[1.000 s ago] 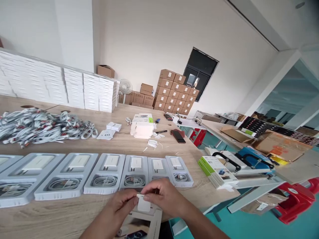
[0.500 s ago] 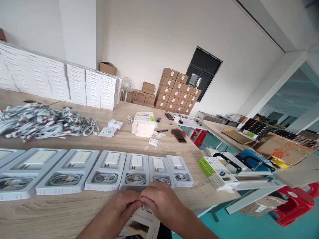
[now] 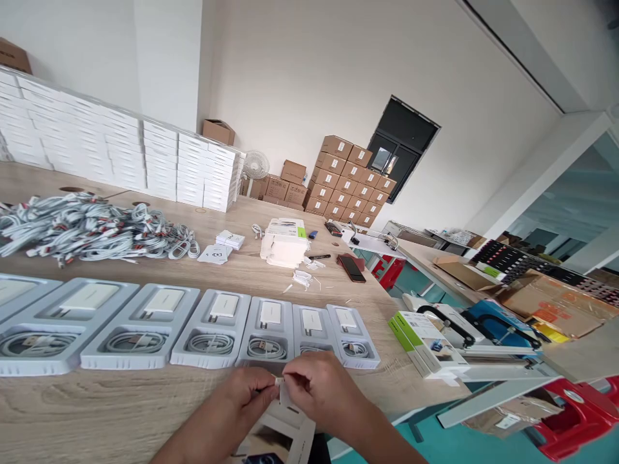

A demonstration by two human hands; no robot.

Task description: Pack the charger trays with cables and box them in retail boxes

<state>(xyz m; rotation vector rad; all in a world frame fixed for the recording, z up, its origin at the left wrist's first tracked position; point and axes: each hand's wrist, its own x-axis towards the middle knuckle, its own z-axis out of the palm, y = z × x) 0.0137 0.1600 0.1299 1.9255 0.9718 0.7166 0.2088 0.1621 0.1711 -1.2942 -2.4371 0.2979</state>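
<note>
A white cardboard box (image 3: pixel 280 420) with raised end flaps is at the bottom middle, between my hands and partly cut off by the frame edge. My left hand (image 3: pixel 247 394) pinches the tip of a flap between thumb and forefinger. On the other side, my right hand (image 3: pixel 316 388) has its fingers curled in against the same flap area, closed on the cardboard edge. Just beyond my hands stands a row of pale plastic trays (image 3: pixel 211 328). Each holds a white charger (image 3: pixel 223 306), and coiled white cables (image 3: pixel 210 343) show in the lower compartments.
A heap of white cables (image 3: pixel 106 229) lies at the left, before a wall of stacked white boxes (image 3: pixel 159 158). Cards (image 3: pixel 229 240), flattened cartons (image 3: pixel 283 248) and a phone (image 3: pixel 351 267) lie farther back. Green-and-white boxes (image 3: pixel 428 341) stand at the table's right edge.
My right hand has shifted slightly right, away from my left fingertips, and more of the flap shows between them. The whole view has turned a little to the left.
</note>
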